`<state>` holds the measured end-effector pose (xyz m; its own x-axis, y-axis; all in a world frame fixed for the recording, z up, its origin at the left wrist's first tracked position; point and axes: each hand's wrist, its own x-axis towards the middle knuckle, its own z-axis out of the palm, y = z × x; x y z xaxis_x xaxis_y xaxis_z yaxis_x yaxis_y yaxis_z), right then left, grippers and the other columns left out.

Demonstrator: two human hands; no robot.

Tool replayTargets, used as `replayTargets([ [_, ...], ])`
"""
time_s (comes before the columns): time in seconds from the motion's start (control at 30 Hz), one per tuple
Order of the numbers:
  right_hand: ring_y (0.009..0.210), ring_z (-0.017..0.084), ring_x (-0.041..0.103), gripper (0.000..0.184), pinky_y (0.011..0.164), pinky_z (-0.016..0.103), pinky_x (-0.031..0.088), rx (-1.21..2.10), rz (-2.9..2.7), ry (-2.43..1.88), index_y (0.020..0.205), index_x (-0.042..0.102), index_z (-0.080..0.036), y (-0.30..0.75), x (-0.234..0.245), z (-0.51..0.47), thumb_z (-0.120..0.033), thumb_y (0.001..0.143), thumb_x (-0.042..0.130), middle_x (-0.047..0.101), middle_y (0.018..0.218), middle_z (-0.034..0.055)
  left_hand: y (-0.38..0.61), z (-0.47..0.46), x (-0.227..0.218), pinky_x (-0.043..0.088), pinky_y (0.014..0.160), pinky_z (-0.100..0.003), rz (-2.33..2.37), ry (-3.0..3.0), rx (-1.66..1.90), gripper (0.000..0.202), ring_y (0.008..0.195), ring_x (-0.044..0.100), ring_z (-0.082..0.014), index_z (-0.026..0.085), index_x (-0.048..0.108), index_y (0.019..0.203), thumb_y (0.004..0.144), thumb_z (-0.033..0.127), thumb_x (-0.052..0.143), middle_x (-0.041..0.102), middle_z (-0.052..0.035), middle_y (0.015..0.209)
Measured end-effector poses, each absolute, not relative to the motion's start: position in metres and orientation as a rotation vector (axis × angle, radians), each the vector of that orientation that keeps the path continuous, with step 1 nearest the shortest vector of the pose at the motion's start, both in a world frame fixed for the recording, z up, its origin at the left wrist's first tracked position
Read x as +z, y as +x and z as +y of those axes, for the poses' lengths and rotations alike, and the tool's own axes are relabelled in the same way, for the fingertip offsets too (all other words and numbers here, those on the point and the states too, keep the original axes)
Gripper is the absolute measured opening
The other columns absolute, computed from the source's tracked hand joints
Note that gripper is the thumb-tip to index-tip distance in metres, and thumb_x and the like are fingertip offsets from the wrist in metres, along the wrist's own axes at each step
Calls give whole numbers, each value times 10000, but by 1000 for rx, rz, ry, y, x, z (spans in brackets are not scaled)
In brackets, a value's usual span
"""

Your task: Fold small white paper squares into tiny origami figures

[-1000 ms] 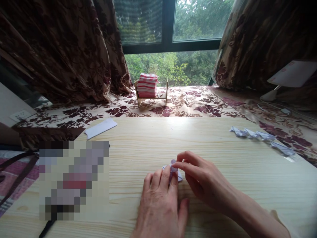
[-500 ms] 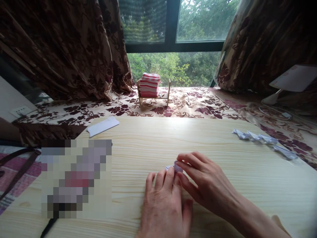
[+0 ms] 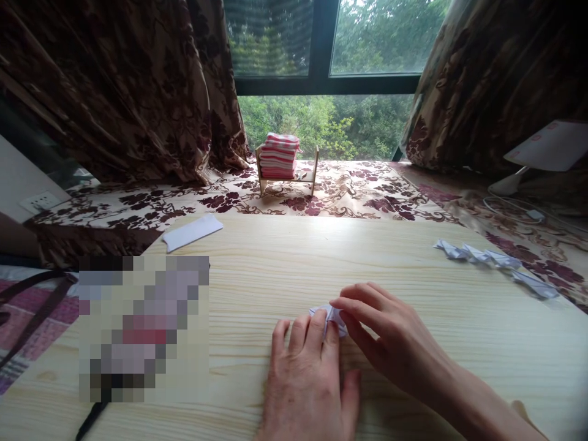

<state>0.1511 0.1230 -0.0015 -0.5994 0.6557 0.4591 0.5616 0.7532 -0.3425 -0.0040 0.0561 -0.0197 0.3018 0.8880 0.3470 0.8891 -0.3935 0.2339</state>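
The left hand (image 3: 307,373) lies palm down on the table (image 3: 257,257), fingers slightly spread, its fingertips on a small piece of folded paper (image 3: 334,314) near the table's middle. The right hand (image 3: 390,324) comes in from the table's right side, index finger and thumb at the paper's right part (whether they pinch it, I cannot tell). Left of the hands on the table is a pixelated object (image 3: 147,324), with a black cord (image 3: 94,416) at its near end. A flat paper strip (image 3: 193,233) lies at the table's far left corner; a row of folded paper pieces (image 3: 503,260) runs along its far right edge. Beyond the table stands a small rack (image 3: 307,177) bearing stacked red-and-white cloths (image 3: 278,158), and, farther right, a lamp (image 3: 542,147).
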Motion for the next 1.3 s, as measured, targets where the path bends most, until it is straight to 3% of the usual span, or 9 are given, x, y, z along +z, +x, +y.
replayTargets([
  [0.47,682,152,559,134,592,254,407,160,-2467,-1141,730,606,-188,135,5,141,-189,851,549,607,755,28,-6,57,-18,362,952,-512,-1810,-2550,-651,467,1108,468,-301,138,539,1237,848,390,482,552,-127,1266],
  [0.7,663,143,563,85,564,245,435,277,-2389,-1099,815,599,-201,140,7,133,-249,862,547,612,798,32,-3,55,-21,337,975,-505,-1837,-2516,-680,473,1118,462,-300,152,557,1228,843,416,484,544,-118,1288],
  [1.1,784,157,601,180,640,253,487,367,-2295,-1014,1034,594,-204,153,0,125,-181,890,487,623,931,65,-10,57,-22,349,952,-477,-1735,-2542,-612,509,1120,465,-291,109,496,1284,874,406,439,522,-116,1322],
  [1.3,716,142,568,229,606,251,453,401,-2282,-938,1000,594,-215,152,2,125,-96,866,452,601,883,52,-9,57,-21,347,940,-479,-1721,-2558,-607,495,1116,467,-292,128,493,1289,877,397,436,516,-114,1329],
])
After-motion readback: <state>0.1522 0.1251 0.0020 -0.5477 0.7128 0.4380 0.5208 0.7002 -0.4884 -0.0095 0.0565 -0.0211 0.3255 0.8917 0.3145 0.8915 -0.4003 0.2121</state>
